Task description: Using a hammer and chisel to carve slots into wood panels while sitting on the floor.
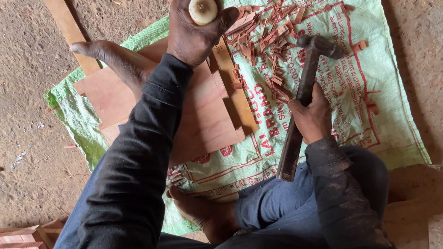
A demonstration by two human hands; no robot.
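Note:
My left hand (193, 32) is closed around a tool with a round pale wooden handle end (203, 9), probably a chisel, held upright over a narrow wooden strip (235, 85). My right hand (311, 118) grips the dark handle of a hammer (301, 98), its metal head (321, 44) raised to the right of the chisel. A reddish wooden board (202, 119) lies under my left arm, and my bare left foot (111, 59) rests on it. Red wood chips (274, 33) are scattered beyond the strip.
Everything sits on a green and white woven sack (380, 86) spread on a dirt floor (21, 83). A long plank (63, 21) lies at the upper left. My other bare foot (203, 214) is tucked near my knees. Slatted wood pieces (16, 235) sit at the bottom left.

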